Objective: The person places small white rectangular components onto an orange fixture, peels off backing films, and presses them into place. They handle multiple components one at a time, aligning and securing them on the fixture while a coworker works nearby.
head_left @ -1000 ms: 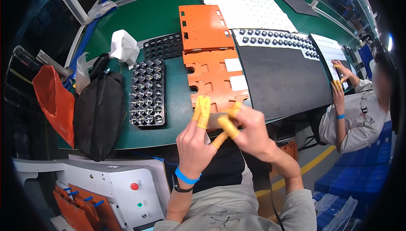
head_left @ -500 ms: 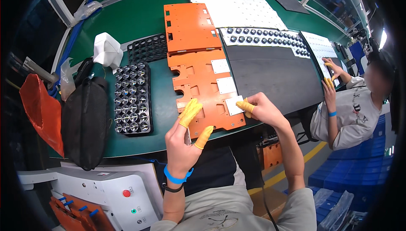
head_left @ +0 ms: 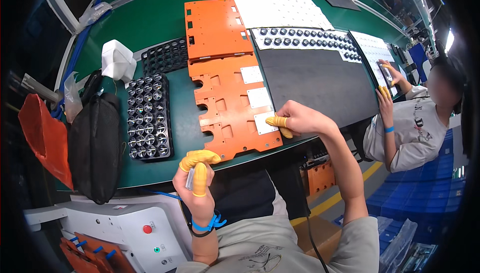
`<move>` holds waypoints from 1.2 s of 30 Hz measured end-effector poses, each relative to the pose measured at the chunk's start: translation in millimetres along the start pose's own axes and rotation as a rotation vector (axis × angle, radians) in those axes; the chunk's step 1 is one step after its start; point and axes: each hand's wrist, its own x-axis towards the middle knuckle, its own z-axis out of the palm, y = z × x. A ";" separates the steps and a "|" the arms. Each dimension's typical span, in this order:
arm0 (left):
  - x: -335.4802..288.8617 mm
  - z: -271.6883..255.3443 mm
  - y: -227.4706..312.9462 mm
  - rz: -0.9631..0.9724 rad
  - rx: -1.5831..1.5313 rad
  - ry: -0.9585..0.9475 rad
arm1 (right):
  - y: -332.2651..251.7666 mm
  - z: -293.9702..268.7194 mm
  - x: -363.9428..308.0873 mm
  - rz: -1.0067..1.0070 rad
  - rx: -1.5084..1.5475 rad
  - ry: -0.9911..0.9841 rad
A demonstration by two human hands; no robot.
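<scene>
An orange fixture plate (head_left: 227, 133) with cutouts lies on the green table, its hinged orange lid (head_left: 215, 28) folded back at the far end. Three white square plates sit along its right side: a far one (head_left: 251, 74), a middle one (head_left: 258, 97) and a near one (head_left: 263, 124). My right hand (head_left: 300, 118), in yellow finger cots, grips the near plate's right edge between thumb and fingers. Off the fixture's near left corner, my left hand (head_left: 196, 185) is closed around a thin pale plate (head_left: 190, 178), mostly hidden by the fingers.
A black tray (head_left: 148, 118) of shiny round lens cups stands left of the fixture, an empty black tray (head_left: 165, 55) behind it. Right lies a dark mat (head_left: 310, 83), beyond it white panels with black round parts (head_left: 310, 38). A co-worker (head_left: 405, 128) works at right.
My left hand has drawn back from over the fixture toward me, its fingers curling in. My right hand stays at the near plate. The view has shifted slightly.
</scene>
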 end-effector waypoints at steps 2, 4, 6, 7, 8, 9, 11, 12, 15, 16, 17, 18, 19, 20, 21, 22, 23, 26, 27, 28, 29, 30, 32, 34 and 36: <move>1.0 0.2 -0.3 -0.019 -0.023 0.017 | 6.3 -5.9 5.7 0.005 -0.002 -0.052; 4.9 1.7 0.9 -0.030 -0.063 0.043 | 2.1 -7.5 5.4 -0.029 -0.058 -0.049; 7.0 5.5 0.9 -0.040 -0.122 0.088 | 1.1 -4.8 5.1 -0.062 -0.103 -0.020; 7.1 5.8 1.0 -0.059 -0.139 0.104 | 2.2 -0.6 5.3 -0.081 -0.120 0.009; 8.4 6.0 1.0 -0.076 -0.157 0.116 | 2.3 1.3 4.8 -0.101 -0.138 0.043; 9.7 6.1 0.8 -0.094 -0.175 0.128 | 1.4 1.2 3.7 -0.067 -0.118 0.034; 7.1 2.8 -0.9 -0.178 -0.313 0.113 | -1.2 -0.5 1.8 -0.003 -0.083 0.014; 6.1 2.1 -1.3 -0.219 -0.382 0.106 | -3.2 -0.5 0.3 0.018 -0.092 0.039; 3.9 4.4 -2.0 -0.230 -0.636 0.086 | -10.6 6.0 -6.6 0.064 -0.165 0.120; 0.0 3.4 -1.8 -0.253 -0.710 0.092 | -16.1 8.8 -9.9 0.067 -0.221 0.155; -3.4 5.4 0.0 -0.260 -0.771 0.113 | -21.7 12.2 -13.1 0.072 -0.275 0.193; -7.2 9.1 2.9 -0.267 -0.832 0.135 | -26.8 16.1 -15.0 0.084 -0.320 0.237; -10.8 11.3 4.5 -0.273 -0.893 0.157 | -26.4 15.5 -15.6 0.095 -0.313 0.247; -14.4 9.4 3.2 -0.293 -0.912 0.142 | -27.5 15.1 -16.0 0.102 -0.308 0.258; -17.9 6.2 -1.1 -0.312 -0.931 0.128 | -29.1 15.0 -16.8 0.108 -0.304 0.268; -20.8 3.5 -3.8 -0.329 -0.950 0.116 | -31.0 15.1 -19.6 0.113 -0.384 0.330; -24.2 1.2 -3.5 -0.335 -0.919 0.100 | -32.3 15.8 -21.3 0.109 -0.466 0.383; -35.1 -6.7 -4.1 -0.334 -0.811 0.080 | -33.0 19.0 -24.1 0.029 -0.612 0.576; -38.0 -11.7 -3.0 -0.342 -0.825 0.060 | -41.9 21.9 -26.4 0.018 -0.635 0.629; -39.3 -16.2 -0.9 -0.351 -0.838 0.040 | -48.6 27.6 -21.6 -0.056 -0.591 0.666; -41.3 -19.5 1.1 -0.360 -0.852 0.017 | -56.0 34.3 -15.9 -0.127 -0.545 0.704; -43.1 -21.7 2.5 -0.367 -0.845 0.027 | -65.0 40.3 -12.5 -0.189 -0.498 0.747; -46.4 -26.8 5.4 -0.381 -0.829 0.044 | -87.5 63.6 3.9 -0.403 -0.346 0.696; -44.8 -30.6 3.7 -0.381 -0.820 0.050 | -100.7 87.3 31.8 -0.585 -0.263 0.655; -45.3 -29.5 8.7 -0.392 -0.823 0.050 | -115.7 102.5 56.4 -0.690 -0.276 0.619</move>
